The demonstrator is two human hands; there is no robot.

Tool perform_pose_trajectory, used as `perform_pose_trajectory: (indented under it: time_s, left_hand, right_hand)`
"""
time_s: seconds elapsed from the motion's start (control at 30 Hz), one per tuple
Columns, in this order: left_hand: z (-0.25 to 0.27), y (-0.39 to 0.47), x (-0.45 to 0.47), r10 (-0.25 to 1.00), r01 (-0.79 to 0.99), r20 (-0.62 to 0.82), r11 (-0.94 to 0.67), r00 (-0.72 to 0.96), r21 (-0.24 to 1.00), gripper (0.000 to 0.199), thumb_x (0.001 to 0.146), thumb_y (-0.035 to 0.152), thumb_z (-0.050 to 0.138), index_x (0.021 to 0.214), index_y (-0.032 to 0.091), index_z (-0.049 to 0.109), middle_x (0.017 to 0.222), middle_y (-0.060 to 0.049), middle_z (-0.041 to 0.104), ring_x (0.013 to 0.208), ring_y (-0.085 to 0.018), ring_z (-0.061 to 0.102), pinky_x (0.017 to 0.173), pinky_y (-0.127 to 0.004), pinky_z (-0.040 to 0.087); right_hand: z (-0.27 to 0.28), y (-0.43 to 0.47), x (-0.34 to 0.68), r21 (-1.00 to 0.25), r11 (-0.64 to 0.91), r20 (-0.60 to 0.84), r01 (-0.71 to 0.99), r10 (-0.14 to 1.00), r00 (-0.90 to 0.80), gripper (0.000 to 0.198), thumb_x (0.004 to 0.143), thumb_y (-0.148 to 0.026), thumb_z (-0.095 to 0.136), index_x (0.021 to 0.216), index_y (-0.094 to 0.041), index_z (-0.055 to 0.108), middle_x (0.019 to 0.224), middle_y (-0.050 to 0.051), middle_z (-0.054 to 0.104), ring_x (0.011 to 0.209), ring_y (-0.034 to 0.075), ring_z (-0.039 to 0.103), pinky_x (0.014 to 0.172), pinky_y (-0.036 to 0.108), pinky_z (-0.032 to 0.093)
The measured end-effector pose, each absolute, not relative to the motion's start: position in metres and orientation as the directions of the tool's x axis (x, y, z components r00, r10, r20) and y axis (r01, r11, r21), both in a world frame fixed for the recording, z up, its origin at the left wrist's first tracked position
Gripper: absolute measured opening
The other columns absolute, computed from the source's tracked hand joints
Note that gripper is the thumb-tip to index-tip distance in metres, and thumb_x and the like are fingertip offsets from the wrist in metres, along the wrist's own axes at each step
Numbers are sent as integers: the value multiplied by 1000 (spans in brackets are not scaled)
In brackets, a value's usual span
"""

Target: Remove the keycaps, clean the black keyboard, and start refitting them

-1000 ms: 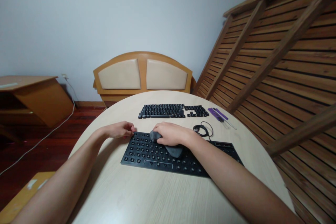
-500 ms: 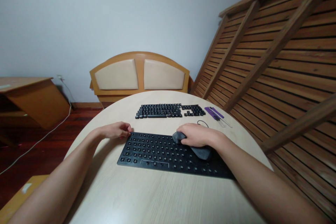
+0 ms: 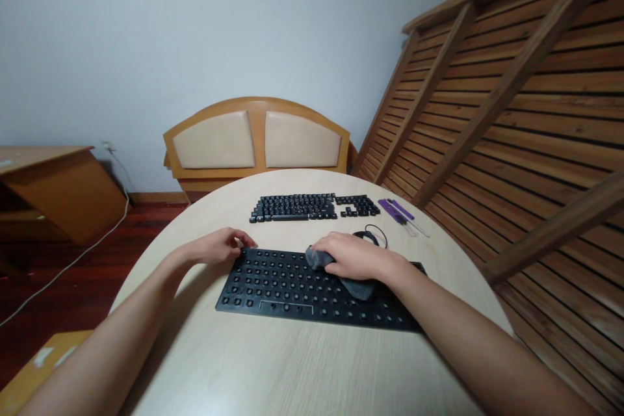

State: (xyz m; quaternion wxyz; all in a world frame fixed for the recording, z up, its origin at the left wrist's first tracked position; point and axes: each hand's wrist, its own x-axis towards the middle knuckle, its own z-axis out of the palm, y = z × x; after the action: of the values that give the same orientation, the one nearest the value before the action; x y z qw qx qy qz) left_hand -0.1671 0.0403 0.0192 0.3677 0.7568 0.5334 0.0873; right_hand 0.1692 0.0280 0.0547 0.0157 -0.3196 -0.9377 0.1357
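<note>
A black keyboard [image 3: 292, 286] without keycaps lies flat on the round table, its bare switches showing. My right hand [image 3: 348, 256] is closed around a dark grey cloth [image 3: 358, 287] and presses it onto the upper middle of the keyboard. Part of the cloth bunches out past my fingertips, and the rest spreads under my palm. At the far left corner of the keyboard, my left hand [image 3: 221, 246] has its bent fingers and thumb on the edge, holding it. My right forearm covers the keyboard's right end.
Black keycaps [image 3: 292, 206] lie in keyboard layout on the far side of the pale table [image 3: 302, 370]. Right of them are purple-handled tools [image 3: 397, 209]. A coiled black cable [image 3: 375, 234] sits behind my right hand. Wooden slats [image 3: 492, 123] lean at the right.
My right hand has slid left across the keyboard with the cloth, and more of the black cable shows behind it. My left hand stays at the corner, its fingers slightly shifted.
</note>
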Motion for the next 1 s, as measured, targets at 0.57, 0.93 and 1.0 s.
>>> perform_pose_trajectory:
  time_s: [0.57, 0.93, 1.0]
  left_hand:
    - [13, 44, -168, 855, 760, -300, -153, 422, 632, 43, 78, 52, 61, 98, 15, 70, 98, -8, 73, 88, -23, 61, 79, -30, 46]
    - [11, 45, -169, 857, 757, -309, -134, 413, 639, 44, 76, 55, 61, 96, 16, 69, 97, -8, 72, 89, -24, 61, 79, -30, 45]
    - [11, 45, -169, 858, 759, -308, -136, 412, 637, 45, 77, 55, 61, 96, 15, 69, 97, -8, 72, 89, -24, 61, 79, -30, 45]
  right_hand:
    - [55, 21, 212, -265, 714, -84, 649, 653, -753, 39, 76, -9, 60, 112, -19, 70, 121, 9, 69, 114, 25, 61, 101, 35, 43]
    - [56, 15, 235, -174, 665, 4, 726, 738, -675, 37, 77, -14, 59, 112, -19, 72, 135, 8, 63, 124, 27, 56, 108, 41, 41]
    - [53, 12, 235, -200, 679, -4, 706, 720, -694, 39, 76, -12, 59, 112, -20, 72, 136, 6, 62, 125, 26, 55, 108, 40, 41]
